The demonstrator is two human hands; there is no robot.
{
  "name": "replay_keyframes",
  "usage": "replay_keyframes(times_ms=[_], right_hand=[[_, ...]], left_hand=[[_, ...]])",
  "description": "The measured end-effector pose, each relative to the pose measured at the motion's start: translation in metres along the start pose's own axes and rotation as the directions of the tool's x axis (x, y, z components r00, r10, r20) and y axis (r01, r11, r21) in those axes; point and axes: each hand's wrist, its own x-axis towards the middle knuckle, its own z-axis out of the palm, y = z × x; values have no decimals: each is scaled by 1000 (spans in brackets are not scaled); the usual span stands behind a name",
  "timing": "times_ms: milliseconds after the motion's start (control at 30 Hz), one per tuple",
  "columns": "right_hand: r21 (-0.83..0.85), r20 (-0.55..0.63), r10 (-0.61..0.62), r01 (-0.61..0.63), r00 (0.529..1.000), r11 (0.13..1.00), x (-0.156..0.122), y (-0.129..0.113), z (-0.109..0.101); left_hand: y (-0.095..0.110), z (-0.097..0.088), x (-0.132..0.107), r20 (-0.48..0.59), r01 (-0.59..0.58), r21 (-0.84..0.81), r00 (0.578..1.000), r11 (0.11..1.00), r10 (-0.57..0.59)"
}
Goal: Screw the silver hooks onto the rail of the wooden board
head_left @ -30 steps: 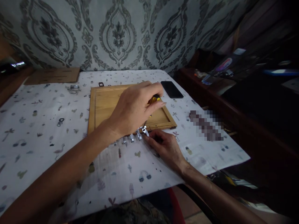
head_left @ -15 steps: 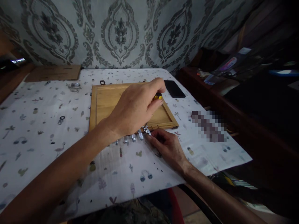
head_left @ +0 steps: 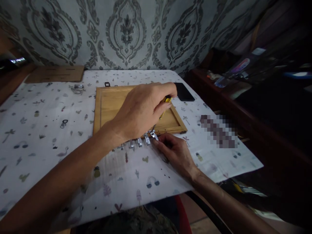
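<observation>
My left hand (head_left: 143,104) is closed around a yellow-and-black screwdriver (head_left: 168,100), held at a slant above a wooden frame (head_left: 114,97). The tool's thin shaft runs down toward a small metal clip (head_left: 153,135) at the frame's near edge; whether the tip touches it is hard to see. My right hand (head_left: 175,151), thumb and forefinger together, pinches the outer end of that clip. More silver clips (head_left: 139,142) stick out in a row along the same edge, to the left. My left hand and forearm hide part of the frame.
A black phone (head_left: 185,92) lies behind the frame's right side. Loose metal pieces (head_left: 77,89) and a cardboard piece (head_left: 56,73) are at the back left of the patterned tablecloth (head_left: 60,169). A plastic bottle (head_left: 237,68) leans at the right, beyond a pixelated patch.
My left hand has turned slightly, and more of the yellow screwdriver and its shaft now shows. My right hand stays on the clip.
</observation>
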Motion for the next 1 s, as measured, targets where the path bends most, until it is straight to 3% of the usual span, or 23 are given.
replay_keyframes(times_ms=[300,633,1000], right_hand=[[-3,-16,-19,19,1000,1000,1,-1,1],[-10,-9,6,-6,1000,1000,0,-3,1],[-26,-25,-39,39,999,999,1,-2,0]], left_hand=[[3,4,-1,-83,1,49,997,999,3],[-1,1,1,-35,3,-51,999,999,-4],[1,1,1,-30,14,19,999,1000,-14]])
